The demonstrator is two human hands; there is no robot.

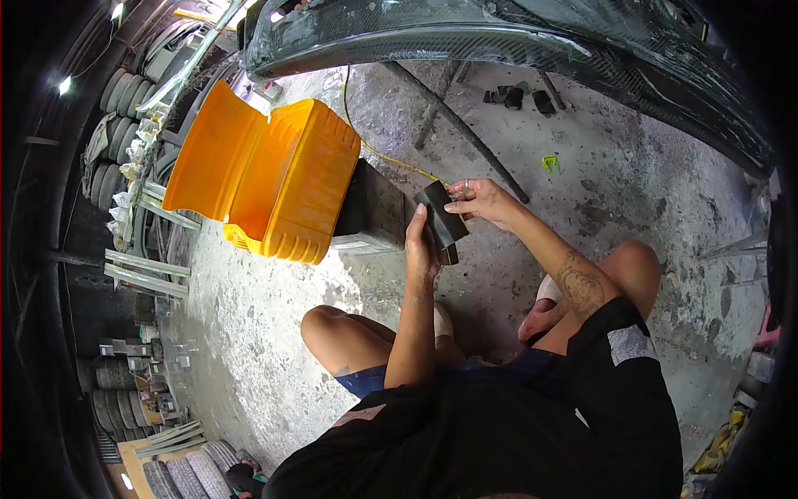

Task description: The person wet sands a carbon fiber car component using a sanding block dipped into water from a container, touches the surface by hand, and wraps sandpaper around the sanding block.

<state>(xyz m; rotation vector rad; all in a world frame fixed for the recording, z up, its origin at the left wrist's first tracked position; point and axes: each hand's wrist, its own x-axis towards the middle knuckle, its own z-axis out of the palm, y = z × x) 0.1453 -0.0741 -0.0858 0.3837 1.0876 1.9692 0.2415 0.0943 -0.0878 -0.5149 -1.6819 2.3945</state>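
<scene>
My left hand (421, 243) is closed around the lower left side of a black, slightly curved sheet-like piece (442, 209), its thumb lying along the edge. A second dark layer shows under the piece, and my palm hides part of it. My right hand (482, 202) pinches the upper right edge of the same piece between thumb and fingers. A thin yellow strip shows by those fingertips; I cannot tell whether it belongs to the piece. Left of my hands stands a dark box (374, 208), with an orange-yellow plastic bin (320, 179) beside it, its wide flap (212, 158) open.
A large dark panel with a woven pattern (465, 37) spans the top on metal stand legs (465, 125). A yellow cord (378, 154) runs down toward my hands. A crumpled yellow-green scrap (549, 163) lies on the stained floor. Stacked tires (116, 407) line the left.
</scene>
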